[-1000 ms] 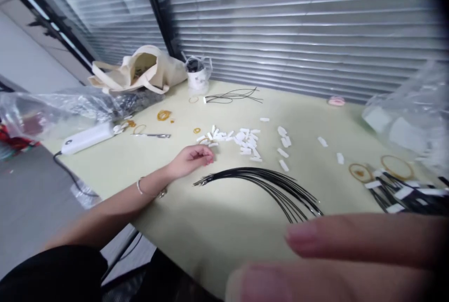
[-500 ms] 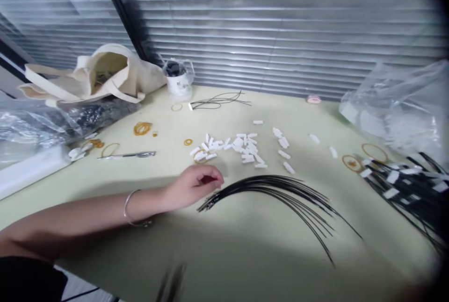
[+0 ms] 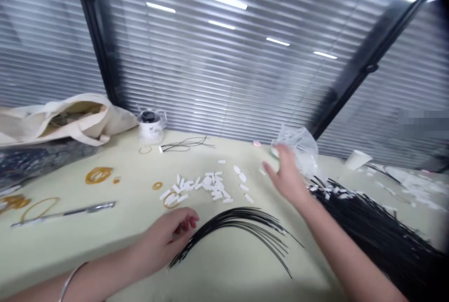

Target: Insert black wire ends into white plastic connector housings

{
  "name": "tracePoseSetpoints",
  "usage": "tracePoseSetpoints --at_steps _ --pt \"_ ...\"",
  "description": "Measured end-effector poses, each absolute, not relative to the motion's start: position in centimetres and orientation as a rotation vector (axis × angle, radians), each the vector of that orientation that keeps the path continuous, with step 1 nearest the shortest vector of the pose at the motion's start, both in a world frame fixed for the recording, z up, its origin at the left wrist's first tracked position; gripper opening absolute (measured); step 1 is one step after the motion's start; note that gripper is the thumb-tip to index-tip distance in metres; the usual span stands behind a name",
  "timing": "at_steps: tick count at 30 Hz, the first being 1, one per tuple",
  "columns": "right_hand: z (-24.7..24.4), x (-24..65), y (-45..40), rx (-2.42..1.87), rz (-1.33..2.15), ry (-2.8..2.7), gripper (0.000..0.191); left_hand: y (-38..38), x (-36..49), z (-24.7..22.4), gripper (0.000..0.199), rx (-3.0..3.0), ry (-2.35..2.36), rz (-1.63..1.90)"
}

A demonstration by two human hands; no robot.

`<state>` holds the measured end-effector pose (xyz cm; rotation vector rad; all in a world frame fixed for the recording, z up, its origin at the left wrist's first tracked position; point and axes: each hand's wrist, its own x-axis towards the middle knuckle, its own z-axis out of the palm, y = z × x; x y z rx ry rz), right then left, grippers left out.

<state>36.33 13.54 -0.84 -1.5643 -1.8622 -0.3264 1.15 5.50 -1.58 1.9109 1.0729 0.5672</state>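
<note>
My left hand (image 3: 171, 234) is at the left end of a curved bundle of black cables (image 3: 238, 215) on the table. Its fingers are loosely curled, with a gap between them and the thumb, and nothing shows in the gap. The thumb side lies against or just over the cable ends; contact is unclear. My right hand (image 3: 287, 176) is raised and stretched forward, thumb and fingers apart and holding nothing visible. Behind it stands a clear plastic bag (image 3: 304, 150) with white contents. Beyond the bundle lies a scattered pile of small white pieces (image 3: 210, 185).
At right is a large heap of black cables (image 3: 372, 232) with white ends. A pen (image 3: 87, 209) and yellow rubber bands (image 3: 98, 175) lie at left. A cloth bag (image 3: 84, 119), a bagged cup (image 3: 150, 129) and a small loose wire bunch (image 3: 185, 144) are at the back.
The view has tilted up and turned right. My right hand has come into view, reaching toward the plastic bag. My left hand stays by the cable bundle's left end.
</note>
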Motion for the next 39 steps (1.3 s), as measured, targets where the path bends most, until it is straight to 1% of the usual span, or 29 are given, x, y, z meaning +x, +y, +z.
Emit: tracePoseSetpoints --at_steps 3,6,10,12,15,17,19,24,27,30,33,35,39 --pt "-3.5 36.2 14.2 -1.771 -0.236 -1.825 0.056 5.6 1.1 -2.0 0.021 1.927 1.088 0.565" --pt "-5.6 35.1 14.3 -1.886 -0.09 -1.927 0.059 5.7 1.2 -1.9 0.021 1.941 1.092 0.546" --pt "-4.9 33.3 13.1 -1.812 0.067 -2.196 0.059 5.6 1.0 -1.6 0.021 2.017 1.13 0.527" --pt "-3.9 33.4 12.5 -1.854 0.061 -2.171 0.06 5.7 0.6 -1.7 0.022 2.162 1.121 0.553" --pt "-3.3 35.2 12.1 -2.07 -0.044 -1.901 0.07 6.2 -0.2 -2.0 0.031 2.482 1.082 0.603" --pt "-3.8 36.8 11.9 -2.186 -0.105 -1.731 0.074 6.8 -0.7 -2.4 0.036 2.628 1.157 0.649" --pt "-4.6 37.6 11.6 -2.218 -0.129 -1.684 0.071 7.5 -0.8 -2.9 0.038 2.687 1.293 0.701" --pt "-5.2 36.2 11.1 -2.024 -0.093 -1.873 0.062 8.5 -0.9 -3.6 0.045 2.677 1.523 0.662" --pt "-5.0 35.2 12.1 -1.843 0.001 -1.965 0.06 8.8 -0.9 -3.5 0.053 2.641 1.576 0.537" --pt "-5.1 34.2 15.0 -1.718 0.122 -1.982 0.061 9.4 -0.5 -3.2 0.061 2.504 1.612 0.375" --pt "-5.1 32.3 17.7 -1.602 0.26 -2.054 0.062 10.2 0.8 -2.8 0.067 2.397 1.516 0.405" --pt "-4.8 30.6 18.0 -1.488 0.357 -2.153 0.062 10.7 2.0 -2.5 0.069 2.401 1.415 0.417" --pt "-4.1 28.6 15.8 -1.271 0.497 -2.273 0.059 11.6 3.1 -2.0 0.064 2.376 1.208 0.49"
